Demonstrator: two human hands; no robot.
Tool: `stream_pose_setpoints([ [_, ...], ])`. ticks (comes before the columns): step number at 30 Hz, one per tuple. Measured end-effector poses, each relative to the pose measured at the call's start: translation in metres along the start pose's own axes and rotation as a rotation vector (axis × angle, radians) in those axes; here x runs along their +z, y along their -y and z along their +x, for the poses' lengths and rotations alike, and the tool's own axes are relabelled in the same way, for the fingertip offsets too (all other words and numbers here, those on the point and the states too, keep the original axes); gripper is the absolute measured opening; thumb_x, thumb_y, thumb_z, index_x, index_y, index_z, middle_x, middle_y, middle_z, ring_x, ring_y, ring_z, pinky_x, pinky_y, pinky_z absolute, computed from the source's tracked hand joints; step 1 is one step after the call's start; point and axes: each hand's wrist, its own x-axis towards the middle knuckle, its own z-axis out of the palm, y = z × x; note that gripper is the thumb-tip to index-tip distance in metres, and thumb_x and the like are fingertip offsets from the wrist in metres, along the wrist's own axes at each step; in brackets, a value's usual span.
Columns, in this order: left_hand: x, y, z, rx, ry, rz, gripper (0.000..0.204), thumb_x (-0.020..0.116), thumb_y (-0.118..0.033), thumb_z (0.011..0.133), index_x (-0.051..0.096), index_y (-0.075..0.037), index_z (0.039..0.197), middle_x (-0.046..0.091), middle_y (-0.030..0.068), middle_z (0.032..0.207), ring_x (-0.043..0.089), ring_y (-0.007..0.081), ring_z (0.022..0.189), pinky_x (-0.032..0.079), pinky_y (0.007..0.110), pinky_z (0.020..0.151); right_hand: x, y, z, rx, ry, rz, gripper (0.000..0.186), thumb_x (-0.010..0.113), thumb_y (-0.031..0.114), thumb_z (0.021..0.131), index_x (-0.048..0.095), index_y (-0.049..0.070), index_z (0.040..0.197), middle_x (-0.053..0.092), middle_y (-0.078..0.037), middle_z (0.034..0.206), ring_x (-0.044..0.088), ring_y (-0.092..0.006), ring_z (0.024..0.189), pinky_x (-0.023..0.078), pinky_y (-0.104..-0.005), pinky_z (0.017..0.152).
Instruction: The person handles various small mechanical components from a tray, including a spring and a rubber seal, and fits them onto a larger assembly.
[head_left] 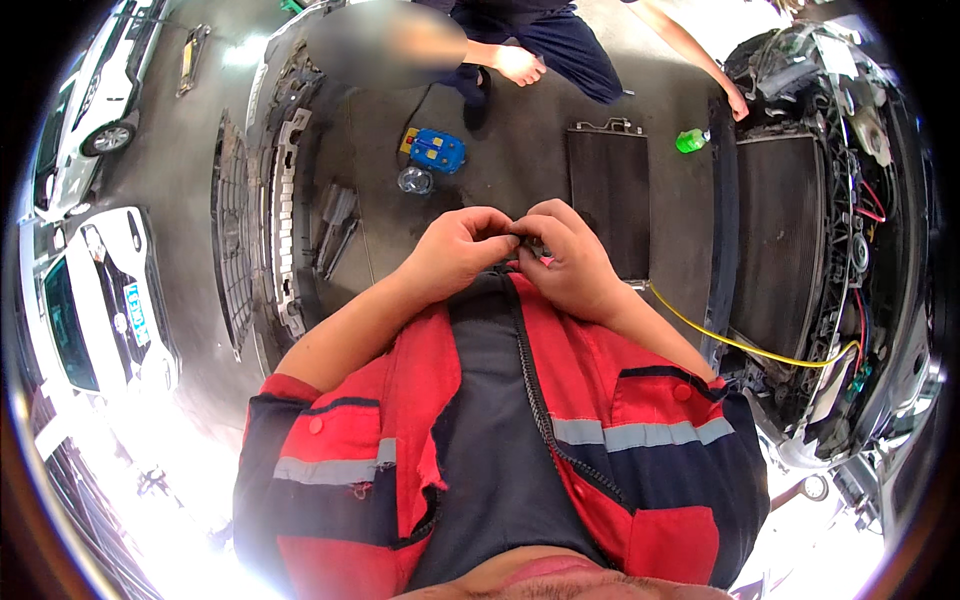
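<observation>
My left hand (462, 248) and my right hand (572, 258) meet in front of my chest, above the collar of my red and dark-blue work jacket (650, 390). Thumbs and fingers on both sides are pinched together, fingertips almost touching. Between them shows a small dark thing (516, 240), too small and too covered to name. Past my right hand, a flat black finned heat exchanger (610, 190) lies on the floor. A yellow hose (750, 345) runs from near my right forearm toward the opened car front (850, 250).
Opposite me a person in dark trousers (575, 55) is low by the floor, one hand (738, 106) near the car front. A blue-and-yellow device (437, 150), a clear round container (414, 180) and a green bottle (691, 140) stand between us. A removed bumper (285, 210) lies left.
</observation>
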Motion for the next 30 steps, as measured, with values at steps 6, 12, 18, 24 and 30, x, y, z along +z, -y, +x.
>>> stream_pose_setpoints([
  [6,0.000,0.017,-0.004,0.065,-0.146,0.353,0.017,0.062,-0.012,0.085,0.067,0.001,0.095,0.068,0.0034,0.085,0.060,0.0077,0.082,0.047,0.024,0.074,0.003,-0.003,0.003,-0.124,0.064,-0.019,0.027,0.067,-0.002,0.074,0.061,0.001,0.101,0.059,-0.015,0.096,0.060,-0.0320,0.089,0.050,-0.0380,0.077],
  [12,0.004,0.027,-0.022,-0.051,-0.188,0.059,0.015,0.055,-0.008,0.088,0.066,-0.001,0.096,0.063,0.0005,0.082,0.056,0.0082,0.076,0.045,0.024,0.069,0.010,-0.008,-0.001,-0.170,0.141,-0.066,0.020,0.065,0.008,0.077,0.061,0.002,0.097,0.060,-0.014,0.092,0.060,-0.0341,0.086,0.050,-0.0414,0.075],
  [18,0.019,0.041,-0.023,-0.019,-0.183,0.042,0.018,0.050,-0.002,0.085,0.065,-0.001,0.096,0.063,0.0000,0.083,0.056,0.0087,0.074,0.045,0.024,0.068,0.008,-0.013,-0.014,-0.370,0.123,-0.273,0.016,0.064,0.018,0.076,0.058,0.005,0.084,0.058,-0.011,0.081,0.061,-0.0281,0.076,0.049,-0.0386,0.068],
  [24,0.037,0.055,-0.026,-0.066,-0.216,-0.104,0.019,0.049,-0.002,0.085,0.063,-0.002,0.097,0.063,0.0012,0.085,0.057,0.0101,0.074,0.046,0.024,0.068,-0.006,-0.013,-0.029,-0.359,0.147,-0.203,0.019,0.064,0.020,0.077,0.060,0.004,0.086,0.059,-0.012,0.083,0.062,-0.0298,0.078,0.051,-0.0389,0.070],
  [30,0.059,0.058,-0.032,-0.052,-0.253,-0.164,0.017,0.049,-0.002,0.090,0.061,-0.001,0.101,0.063,0.0028,0.092,0.058,0.0101,0.079,0.047,0.025,0.071,-0.018,-0.009,-0.039,-0.332,0.257,-0.182,0.020,0.065,0.021,0.077,0.059,0.003,0.086,0.059,-0.014,0.083,0.062,-0.0313,0.079,0.051,-0.0405,0.071],
])
